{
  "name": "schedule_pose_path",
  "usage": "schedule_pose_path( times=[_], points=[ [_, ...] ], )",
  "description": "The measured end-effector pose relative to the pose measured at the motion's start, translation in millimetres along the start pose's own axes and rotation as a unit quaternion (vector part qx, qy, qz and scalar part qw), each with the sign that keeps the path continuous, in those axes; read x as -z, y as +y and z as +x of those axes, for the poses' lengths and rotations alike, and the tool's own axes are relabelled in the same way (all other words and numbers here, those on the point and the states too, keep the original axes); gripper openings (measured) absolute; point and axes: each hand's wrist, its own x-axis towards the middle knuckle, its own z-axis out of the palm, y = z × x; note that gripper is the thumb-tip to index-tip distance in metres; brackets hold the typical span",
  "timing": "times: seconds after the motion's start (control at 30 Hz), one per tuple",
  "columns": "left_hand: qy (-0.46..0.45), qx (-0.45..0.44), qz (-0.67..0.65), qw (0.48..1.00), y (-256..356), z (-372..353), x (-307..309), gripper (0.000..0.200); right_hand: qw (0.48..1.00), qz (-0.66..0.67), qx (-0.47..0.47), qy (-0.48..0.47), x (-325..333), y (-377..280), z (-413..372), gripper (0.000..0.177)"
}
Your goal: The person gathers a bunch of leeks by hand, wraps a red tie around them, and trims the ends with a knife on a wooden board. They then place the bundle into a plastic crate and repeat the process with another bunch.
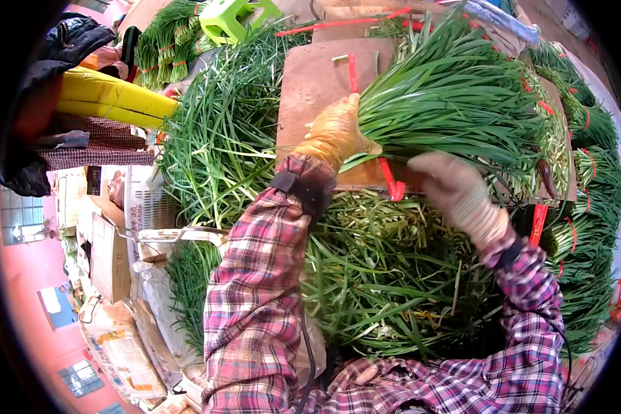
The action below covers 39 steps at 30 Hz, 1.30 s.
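My left hand, in a yellowish glove, is closed around the stem end of a thick bunch of garlic chives. The leaves fan out to the right over a brown board. A red tape strip hangs over the board's near edge, below the bunch, and another red strip lies beyond my left hand. My right hand, in a pale glove, is just below the leaves on the near side; motion smears its fingers.
Loose chives and trimmings heap in front of me, with more loose chives on the left. Tied bundles line the right side. At the back are a green plastic stool and more bundles. A cardboard box stands left.
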Motion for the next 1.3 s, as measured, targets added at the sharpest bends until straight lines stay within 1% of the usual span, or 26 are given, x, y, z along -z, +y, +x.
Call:
schedule_pose_path(
  times=[0.03,0.07,0.13,0.27,0.33,0.37,0.43,0.53,0.6,0.63,0.67,0.7,0.73,0.8,0.83,0.87,0.9,0.93,1.0,1.07,1.1,1.13,1.2,1.23,1.27,1.3],
  points=[
    [-0.053,0.024,-0.034,0.998,1.2,2.0,5.7,0.106,0.996,0.038,-0.039,-0.073,-6.2,-7.7,-9.9,0.046],
    [-0.107,0.045,-0.065,0.991,2.7,3.5,9.5,0.104,0.993,0.005,-0.061,-0.1,-10.8,-20.0,-9.6,0.054],
    [-0.1,0.048,-0.039,0.993,10.4,0.0,14.1,0.1,0.997,-0.042,0.025,-0.056,-25.0,-22.4,-4.2,0.047],
    [-0.088,0.058,0.022,0.994,14.1,-2.4,13.7,0.091,0.995,-0.008,0.037,-0.092,-39.4,-11.2,27.6,0.032],
    [-0.097,0.07,0.018,0.993,9.7,0.3,7.9,0.088,0.988,-0.135,0.063,0.032,-37.8,-16.4,49.4,0.014],
    [-0.107,0.052,0.021,0.993,5.4,1.2,4.2,0.087,0.972,-0.177,0.111,0.112,-39.2,-15.8,63.0,0.006],
    [-0.131,0.014,-0.009,0.991,4.7,-0.8,12.4,0.084,0.968,-0.197,0.111,0.109,-40.4,-14.0,76.3,0.004],
    [-0.1,-0.041,-0.001,0.994,-6.7,-0.8,4.9,0.083,0.962,-0.22,0.102,0.122,-47.3,-18.4,86.2,0.006],
    [-0.071,-0.03,0.012,0.997,-10.6,1.2,-9.6,0.081,0.946,-0.295,0.072,0.109,-49.7,-22.0,87.1,0.007],
    [-0.074,0.023,-0.058,0.995,-14.0,3.8,-18.1,0.078,0.945,-0.324,-0.007,0.041,-48.4,-25.5,89.4,0.015],
    [-0.078,0.074,-0.128,0.986,-13.5,5.6,-21.3,0.076,0.945,-0.326,-0.007,0.042,-34.5,-32.8,96.9,0.015],
    [-0.053,0.045,-0.044,0.997,-13.9,6.0,-24.8,0.077,0.969,-0.246,-0.001,-0.024,-14.5,-39.0,108.8,0.019],
    [-0.053,0.049,-0.046,0.996,-8.6,1.2,-18.6,0.077,0.982,-0.163,0.007,-0.092,-2.7,-38.0,121.9,0.023],
    [-0.02,0.021,-0.019,0.999,7.3,-8.5,3.1,0.081,0.977,-0.211,0.007,-0.004,1.5,-7.4,156.5,0.026],
    [-0.034,0.016,-0.011,0.999,7.1,-6.9,3.2,0.093,0.958,-0.258,-0.089,-0.091,-3.7,-8.4,174.2,0.029],
    [-0.033,0.012,-0.01,0.999,7.9,-5.8,0.3,0.093,0.92,-0.299,-0.185,-0.173,-9.2,-7.2,191.7,0.032],
    [-0.021,0.011,0.014,1.0,8.2,-5.1,-3.6,0.097,0.91,-0.353,-0.13,-0.174,-34.8,37.7,199.1,0.035],
    [-0.013,0.015,0.036,0.999,8.2,-7.0,-8.0,0.101,0.882,-0.369,-0.191,-0.223,-27.7,6.0,204.6,0.036],
    [-0.02,0.008,0.046,0.999,9.6,-8.3,-9.3,0.106,0.876,-0.338,-0.259,-0.226,-41.6,13.2,217.2,0.036],
    [0.103,-0.046,0.136,0.984,9.4,-11.5,-18.6,0.078,0.896,-0.277,-0.251,-0.24,-45.4,20.1,223.0,0.036],
    [0.099,-0.038,0.144,0.984,8.4,-11.0,-23.2,0.072,0.911,-0.215,-0.246,-0.252,-45.6,24.9,223.2,0.037],
    [0.098,-0.038,0.141,0.984,9.5,-12.1,-20.0,0.072,0.91,-0.216,-0.248,-0.253,-49.2,35.7,224.0,0.037],
    [0.089,-0.042,0.1,0.99,12.5,-14.8,-11.3,0.066,0.924,0.064,-0.273,-0.259,-55.9,59.2,222.1,0.031],
    [0.089,-0.043,0.099,0.99,13.9,-15.0,-12.0,0.066,0.931,0.169,-0.255,-0.201,-53.2,62.5,212.5,0.021],
    [0.075,-0.024,0.082,0.994,14.4,-15.0,-11.9,0.075,0.931,0.169,-0.254,-0.199,-46.9,62.1,202.9,0.021],
    [0.062,-0.001,0.065,0.996,13.9,-14.7,-11.3,0.085,0.969,0.129,-0.139,-0.157,-40.3,61.3,194.4,0.019]
  ],
)
